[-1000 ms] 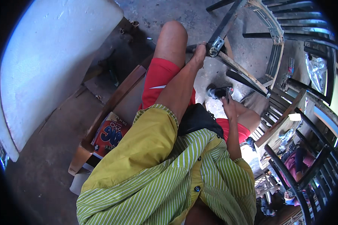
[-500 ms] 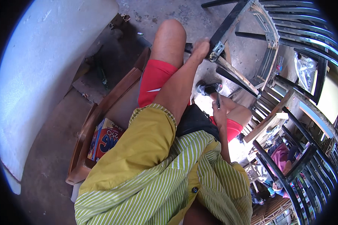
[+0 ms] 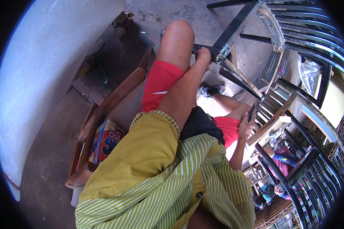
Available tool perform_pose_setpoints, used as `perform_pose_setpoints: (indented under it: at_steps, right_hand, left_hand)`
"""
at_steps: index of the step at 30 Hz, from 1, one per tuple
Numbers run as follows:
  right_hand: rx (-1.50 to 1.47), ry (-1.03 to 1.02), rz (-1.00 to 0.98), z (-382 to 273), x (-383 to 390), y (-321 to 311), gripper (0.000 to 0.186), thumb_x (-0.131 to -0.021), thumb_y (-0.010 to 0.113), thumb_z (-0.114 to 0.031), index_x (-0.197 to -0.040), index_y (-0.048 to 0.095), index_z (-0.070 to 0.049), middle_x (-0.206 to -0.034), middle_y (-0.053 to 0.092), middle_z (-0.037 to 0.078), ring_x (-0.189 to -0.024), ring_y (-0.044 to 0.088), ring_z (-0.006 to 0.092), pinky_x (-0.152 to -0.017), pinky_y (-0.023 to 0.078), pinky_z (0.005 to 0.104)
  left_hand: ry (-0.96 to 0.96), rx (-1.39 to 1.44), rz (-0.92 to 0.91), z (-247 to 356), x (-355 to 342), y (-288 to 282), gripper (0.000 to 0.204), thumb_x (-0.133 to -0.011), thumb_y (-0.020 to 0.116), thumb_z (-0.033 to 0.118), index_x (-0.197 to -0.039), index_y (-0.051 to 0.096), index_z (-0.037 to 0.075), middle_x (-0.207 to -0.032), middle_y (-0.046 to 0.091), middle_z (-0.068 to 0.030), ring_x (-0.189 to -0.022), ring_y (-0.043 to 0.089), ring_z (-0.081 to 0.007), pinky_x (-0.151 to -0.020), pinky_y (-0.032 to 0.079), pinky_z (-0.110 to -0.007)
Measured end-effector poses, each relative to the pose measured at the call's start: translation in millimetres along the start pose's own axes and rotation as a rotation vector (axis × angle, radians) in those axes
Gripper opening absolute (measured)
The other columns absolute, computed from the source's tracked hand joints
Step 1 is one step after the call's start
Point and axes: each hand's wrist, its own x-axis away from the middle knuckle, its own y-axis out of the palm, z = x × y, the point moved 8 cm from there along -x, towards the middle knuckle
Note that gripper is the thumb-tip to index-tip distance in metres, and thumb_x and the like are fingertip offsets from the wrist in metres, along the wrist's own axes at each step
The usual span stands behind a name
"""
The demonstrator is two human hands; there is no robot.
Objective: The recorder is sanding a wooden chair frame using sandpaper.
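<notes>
My left hand (image 3: 203,58) is closed around a short black leg (image 3: 213,50) of an overturned black chair frame (image 3: 235,24). A metal corner bracket (image 3: 224,50) is fixed just beyond my knuckles, where the leg meets bare wooden seat rails (image 3: 242,76). My right hand (image 3: 247,124) is out by my right knee, its fingers closed around a slim dark object (image 3: 251,111). The kind of that object cannot be made out. It is apart from the chair frame.
A large white curved panel (image 3: 53,76) rises on the left. Beside my left leg stands a brown wooden seat (image 3: 114,101) with a red and blue carton (image 3: 107,139) in it. More black slatted chairs (image 3: 317,168) stack at the right, near another person (image 3: 284,160). A clear plastic bag (image 3: 309,76) lies beyond.
My right hand has moved to the right with the slim dark object, from between my legs to my right knee. My left hand has shifted slightly down and left, by the chair leg.
</notes>
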Motion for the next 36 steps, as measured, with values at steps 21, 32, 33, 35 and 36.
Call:
perform_pose_setpoints:
  at_steps: [21,32,33,35,36]
  right_hand:
    - [0.290,-0.140,-0.081,-15,-4,30,0.049,-0.090,0.049,-0.024,-0.135,0.040,-0.005,-0.125,0.051,0.023,-0.117,0.047,0.0375,-0.098,0.036,0.0411]
    - [0.220,-0.017,-0.173,-40,-1,28,0.045,-0.092,0.047,-0.021,-0.133,0.043,-0.003,-0.129,0.049,0.019,-0.119,0.046,0.0323,-0.102,0.033,0.0361]
    - [0.226,-0.017,-0.187,-42,-2,27,0.045,-0.092,0.047,-0.021,-0.133,0.043,-0.003,-0.129,0.049,0.019,-0.120,0.046,0.0322,-0.102,0.033,0.0359]
    - [0.220,-0.118,-0.185,-50,-6,27,0.046,-0.092,0.047,-0.022,-0.134,0.041,-0.006,-0.122,0.053,0.018,-0.110,0.050,0.0338,-0.097,0.036,0.0378]
    - [0.236,-0.128,-0.195,-48,-4,26,0.046,-0.092,0.047,-0.022,-0.135,0.040,-0.007,-0.119,0.053,0.017,-0.107,0.051,0.0340,-0.095,0.037,0.0384]
  left_hand:
    - [0.116,-0.447,0.015,41,64,5,0.023,-0.086,0.045,0.012,-0.102,0.059,0.002,-0.099,0.064,-0.0154,-0.086,0.063,-0.0265,-0.073,0.047,-0.037]
    - [0.560,-1.176,0.021,57,53,16,0.020,-0.081,0.051,0.008,-0.089,0.069,0.009,-0.091,0.066,-0.0126,-0.094,0.059,-0.0262,-0.083,0.043,-0.041]
    - [0.651,-1.302,0.039,62,59,21,0.020,-0.080,0.051,0.008,-0.087,0.070,0.009,-0.091,0.066,-0.0124,-0.095,0.059,-0.0262,-0.084,0.043,-0.042]
    - [0.819,-1.354,0.042,75,72,27,0.023,-0.086,0.047,0.015,-0.094,0.068,0.009,-0.095,0.065,-0.0138,-0.100,0.055,-0.0274,-0.086,0.041,-0.042]
    - [0.851,-1.268,-0.001,80,77,28,0.026,-0.089,0.044,0.018,-0.097,0.067,0.009,-0.097,0.064,-0.0145,-0.102,0.053,-0.0280,-0.088,0.040,-0.043]
